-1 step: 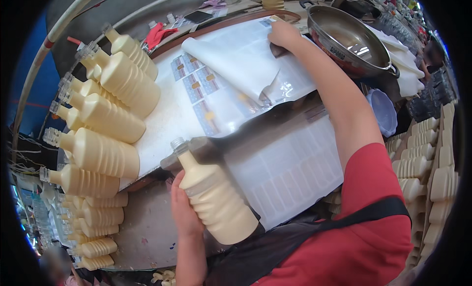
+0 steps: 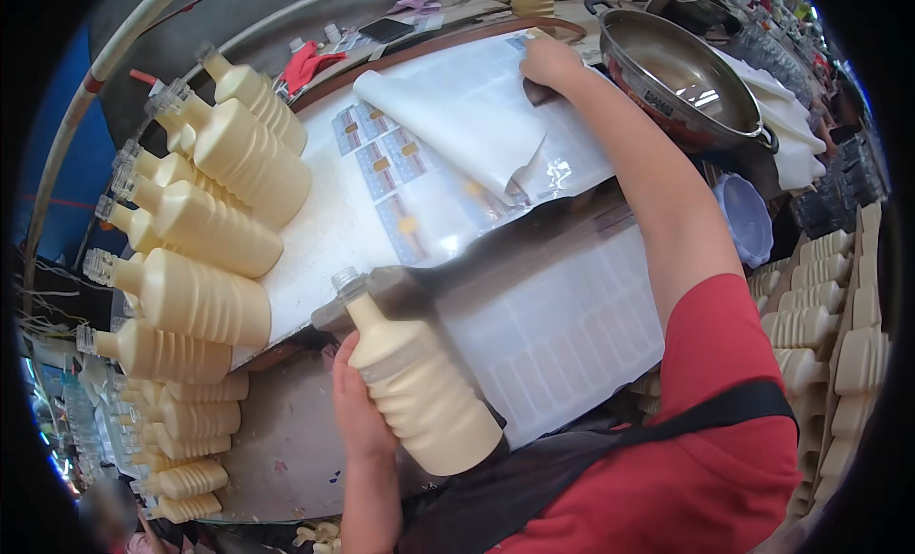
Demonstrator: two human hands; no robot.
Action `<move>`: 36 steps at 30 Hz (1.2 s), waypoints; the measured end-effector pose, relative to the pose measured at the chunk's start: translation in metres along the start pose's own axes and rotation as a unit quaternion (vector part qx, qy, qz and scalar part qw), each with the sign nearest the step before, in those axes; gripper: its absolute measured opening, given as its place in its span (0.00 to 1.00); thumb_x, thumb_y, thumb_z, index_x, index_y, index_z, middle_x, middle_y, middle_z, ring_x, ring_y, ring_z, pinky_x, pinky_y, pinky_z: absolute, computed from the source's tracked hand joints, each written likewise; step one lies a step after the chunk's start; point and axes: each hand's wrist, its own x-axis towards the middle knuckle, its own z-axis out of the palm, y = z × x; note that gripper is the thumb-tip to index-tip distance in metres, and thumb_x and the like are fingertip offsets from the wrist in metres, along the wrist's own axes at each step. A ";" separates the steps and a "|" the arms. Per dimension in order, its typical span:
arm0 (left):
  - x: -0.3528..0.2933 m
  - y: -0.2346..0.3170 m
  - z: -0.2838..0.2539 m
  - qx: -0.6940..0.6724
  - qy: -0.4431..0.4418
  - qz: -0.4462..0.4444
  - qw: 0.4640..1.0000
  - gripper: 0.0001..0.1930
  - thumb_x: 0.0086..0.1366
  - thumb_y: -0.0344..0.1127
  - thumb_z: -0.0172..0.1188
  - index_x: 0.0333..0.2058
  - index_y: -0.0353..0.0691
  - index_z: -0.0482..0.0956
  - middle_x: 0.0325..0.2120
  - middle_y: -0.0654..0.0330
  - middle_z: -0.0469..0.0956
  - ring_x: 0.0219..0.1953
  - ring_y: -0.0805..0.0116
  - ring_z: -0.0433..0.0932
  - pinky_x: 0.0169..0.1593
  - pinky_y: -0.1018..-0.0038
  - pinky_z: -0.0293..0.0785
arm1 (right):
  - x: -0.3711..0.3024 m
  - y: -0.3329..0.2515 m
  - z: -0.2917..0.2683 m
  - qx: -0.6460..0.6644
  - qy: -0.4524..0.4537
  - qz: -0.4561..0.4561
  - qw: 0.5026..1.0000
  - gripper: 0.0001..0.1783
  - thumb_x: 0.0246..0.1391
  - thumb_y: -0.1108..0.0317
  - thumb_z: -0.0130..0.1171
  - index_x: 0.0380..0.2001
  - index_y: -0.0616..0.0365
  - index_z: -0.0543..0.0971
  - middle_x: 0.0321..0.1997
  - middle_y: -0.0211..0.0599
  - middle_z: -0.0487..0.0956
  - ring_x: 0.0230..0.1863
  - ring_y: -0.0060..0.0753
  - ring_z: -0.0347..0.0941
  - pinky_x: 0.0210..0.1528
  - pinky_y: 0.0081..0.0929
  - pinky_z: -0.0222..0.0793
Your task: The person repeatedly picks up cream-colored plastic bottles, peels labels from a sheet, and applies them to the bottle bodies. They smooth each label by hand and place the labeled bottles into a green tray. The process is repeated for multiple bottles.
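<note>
My left hand [image 2: 362, 402] is wrapped round the side of a cream plastic bottle [image 2: 424, 392] with ribbed sides and a clear threaded neck. The bottle tilts with its neck up and to the left. At the far right corner of a clear sheet of labels [image 2: 405, 225], my right hand [image 2: 553, 63] is closed, its fingertips pinched at the sheet's edge beside a small label. A dark piece [image 2: 538, 93] shows under that palm; I cannot make out what it is. The sheet's white backing [image 2: 448, 125] is folded over several blue-and-brown labels.
Several cream bottles [image 2: 205, 297] stand in rows on the left, with more stacked at the right [image 2: 810, 297]. A wide metal pan [image 2: 677, 78] sits at the far right, near a pale blue basin [image 2: 742, 221]. A red cloth [image 2: 310, 63] and a dark phone [image 2: 386, 29] lie at the back.
</note>
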 end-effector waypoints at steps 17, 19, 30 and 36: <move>-0.001 0.006 0.011 -0.030 -0.024 0.018 0.999 0.25 0.81 0.48 0.42 0.65 0.35 0.62 0.58 0.47 0.74 0.57 0.56 0.78 0.61 0.58 0.77 | -0.080 0.028 -0.018 -0.042 -0.006 -0.113 0.993 0.20 0.58 0.66 0.53 0.51 0.54 0.85 0.51 0.45 0.85 0.53 0.51 0.80 0.58 0.45 0.74; 0.003 0.005 0.010 -0.025 -0.016 0.006 1.000 0.27 0.80 0.51 0.42 0.66 0.37 0.61 0.57 0.49 0.75 0.56 0.56 0.79 0.60 0.57 0.77 | -0.066 0.034 -0.006 0.005 0.061 -0.124 0.990 0.21 0.58 0.66 0.54 0.52 0.56 0.84 0.51 0.45 0.84 0.53 0.51 0.80 0.59 0.46 0.73; -0.001 -0.003 0.003 -0.008 -0.006 0.009 1.000 0.26 0.80 0.51 0.43 0.65 0.37 0.62 0.56 0.50 0.75 0.55 0.57 0.79 0.58 0.58 0.79 | 0.049 0.002 0.021 -0.044 -0.007 -0.085 0.995 0.19 0.57 0.65 0.52 0.46 0.57 0.87 0.53 0.48 0.84 0.53 0.47 0.82 0.53 0.44 0.77; -0.003 -0.005 0.001 -0.015 -0.011 0.021 1.000 0.28 0.80 0.53 0.42 0.66 0.37 0.60 0.56 0.49 0.75 0.55 0.56 0.79 0.58 0.58 0.79 | -0.027 0.012 -0.010 -0.049 -0.031 -0.178 0.982 0.20 0.60 0.66 0.51 0.51 0.53 0.84 0.52 0.45 0.84 0.54 0.51 0.79 0.58 0.42 0.74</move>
